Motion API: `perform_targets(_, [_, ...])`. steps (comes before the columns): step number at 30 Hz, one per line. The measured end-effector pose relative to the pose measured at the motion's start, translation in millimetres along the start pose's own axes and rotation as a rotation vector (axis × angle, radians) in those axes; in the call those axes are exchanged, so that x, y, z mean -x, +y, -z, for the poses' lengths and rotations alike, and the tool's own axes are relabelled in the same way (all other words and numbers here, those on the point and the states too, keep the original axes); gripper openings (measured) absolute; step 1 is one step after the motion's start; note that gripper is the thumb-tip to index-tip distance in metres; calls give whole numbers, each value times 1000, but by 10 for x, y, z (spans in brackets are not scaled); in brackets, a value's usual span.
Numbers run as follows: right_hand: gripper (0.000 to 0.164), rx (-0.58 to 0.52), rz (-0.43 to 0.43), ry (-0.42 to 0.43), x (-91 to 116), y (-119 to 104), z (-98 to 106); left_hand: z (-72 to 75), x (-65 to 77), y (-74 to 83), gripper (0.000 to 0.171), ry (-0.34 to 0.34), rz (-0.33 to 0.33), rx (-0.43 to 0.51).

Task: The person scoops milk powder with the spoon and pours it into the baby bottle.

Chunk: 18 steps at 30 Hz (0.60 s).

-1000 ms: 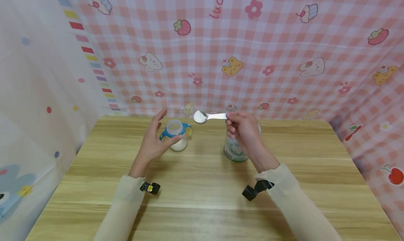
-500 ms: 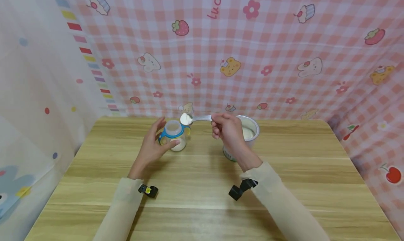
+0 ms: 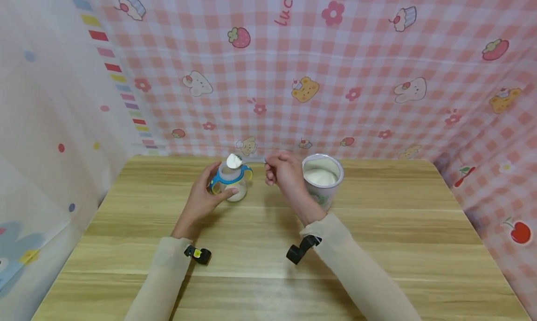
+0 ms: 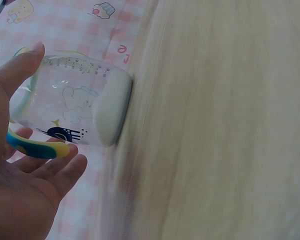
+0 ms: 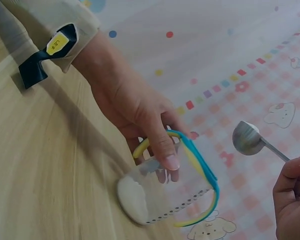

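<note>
My left hand (image 3: pixel 202 195) holds a clear baby bottle (image 4: pixel 72 97) with blue-and-yellow handles, its thumb on the near side and fingers behind. The bottle stands upright and uncapped on the table, white powder (image 5: pixel 134 199) at its bottom. My right hand (image 3: pixel 285 174) pinches the handle of a metal measuring spoon (image 5: pixel 247 139). The spoon's bowl, heaped with white powder (image 3: pixel 234 161), hovers above the bottle's mouth. Right of that hand stands an open can (image 3: pixel 322 195) of white powder, its left side partly hidden by the hand.
The wooden table (image 3: pixel 251 255) runs up to a pink checkered cloth (image 3: pixel 268 78) at the back. A white dotted cloth (image 3: pixel 63 101) hangs on the left side. Black wrist cameras are strapped over both sleeves (image 3: pixel 161 265).
My right hand has moved left with the loaded spoon, from near the can to over the bottle. The left hand has closed in around the bottle. More of the can shows.
</note>
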State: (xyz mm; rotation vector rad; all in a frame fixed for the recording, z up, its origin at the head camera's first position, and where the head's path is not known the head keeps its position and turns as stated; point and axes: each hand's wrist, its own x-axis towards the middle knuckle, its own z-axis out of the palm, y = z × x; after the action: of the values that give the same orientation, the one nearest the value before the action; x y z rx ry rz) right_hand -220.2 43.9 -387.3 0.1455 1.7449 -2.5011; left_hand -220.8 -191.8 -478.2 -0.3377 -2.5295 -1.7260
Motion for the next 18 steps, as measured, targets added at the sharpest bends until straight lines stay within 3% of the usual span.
perform_targets(9, [11, 45, -10, 35, -81, 127, -91, 3, 22, -32, 78, 6, 75, -38])
perform_targets(18, [9, 102, 18, 33, -109, 240, -95, -25, 10, -48, 77, 15, 78, -32])
